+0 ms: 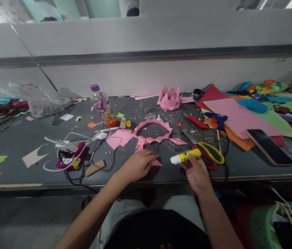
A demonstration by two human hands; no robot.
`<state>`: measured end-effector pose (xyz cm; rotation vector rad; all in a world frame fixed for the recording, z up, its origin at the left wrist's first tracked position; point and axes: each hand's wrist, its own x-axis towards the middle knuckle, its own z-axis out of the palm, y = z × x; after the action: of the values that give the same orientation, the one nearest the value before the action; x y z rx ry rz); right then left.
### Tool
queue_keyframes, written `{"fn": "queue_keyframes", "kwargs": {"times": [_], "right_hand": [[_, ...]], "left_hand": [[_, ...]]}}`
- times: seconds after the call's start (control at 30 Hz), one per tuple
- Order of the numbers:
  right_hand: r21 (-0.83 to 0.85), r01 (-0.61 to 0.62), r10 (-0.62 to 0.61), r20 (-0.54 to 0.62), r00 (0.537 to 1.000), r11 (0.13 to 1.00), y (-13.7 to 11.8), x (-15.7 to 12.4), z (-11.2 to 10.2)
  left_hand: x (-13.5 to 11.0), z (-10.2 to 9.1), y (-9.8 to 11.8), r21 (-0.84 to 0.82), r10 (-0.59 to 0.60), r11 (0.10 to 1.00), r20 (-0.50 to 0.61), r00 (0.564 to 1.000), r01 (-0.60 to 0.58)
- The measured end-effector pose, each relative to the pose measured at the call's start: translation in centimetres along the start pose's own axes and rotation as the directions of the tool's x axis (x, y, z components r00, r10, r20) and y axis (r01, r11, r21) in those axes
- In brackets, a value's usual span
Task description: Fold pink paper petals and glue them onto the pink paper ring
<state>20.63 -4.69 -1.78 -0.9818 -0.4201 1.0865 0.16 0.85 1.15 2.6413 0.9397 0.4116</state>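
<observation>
My right hand [196, 173] is wrapped round a yellow glue stick [191, 154], which it holds tilted above the table edge with the white end pointing left. My left hand [138, 165] rests low on the table, its fingers closed on a small folded pink paper piece [157, 162] that they partly cover. Just beyond is a ring of folded pink paper [170, 128] with a zigzag edge. A folded pink point [178, 141] lies to its right, and flat pink paper squares [119, 138] lie to its left.
Scissors [219, 152] with red and yellow handles, a blue glue gun [217, 119] and a phone [270, 147] lie right. Behind the ring stands a pink paper crown [170, 98]. A bottle [104, 107] and white cables [83, 140] are left. Coloured sheets [241, 114] spread right.
</observation>
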Motion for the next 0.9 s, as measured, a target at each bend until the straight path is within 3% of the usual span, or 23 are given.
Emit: {"fn": "queue_keyframes", "kwargs": {"times": [0.13,0.3,0.67,0.9], "right_hand": [[-0.096,0.054,-0.051,0.038,0.998,0.994,-0.1,0.2,-0.3],[-0.223,0.134,-0.121,0.070,0.990,0.966,0.0,0.7,-0.8],[-0.236,0.139,-0.126,0.069,0.990,0.962,0.3,1.2,-1.0],[-0.318,0.242,-0.208,0.138,0.968,0.917,0.5,2.3,-0.7]], "left_hand": [[-0.1,0.1,-0.1,-0.021,-0.025,0.999,-0.038,0.999,0.024],[0.3,0.3,-0.1,0.043,0.031,0.999,-0.009,0.999,-0.030],[1.1,1.3,-0.7,0.194,0.095,0.977,-0.029,0.995,-0.087],[1.1,1.8,0.1,0.300,0.084,0.952,-0.092,0.992,-0.053]]}}
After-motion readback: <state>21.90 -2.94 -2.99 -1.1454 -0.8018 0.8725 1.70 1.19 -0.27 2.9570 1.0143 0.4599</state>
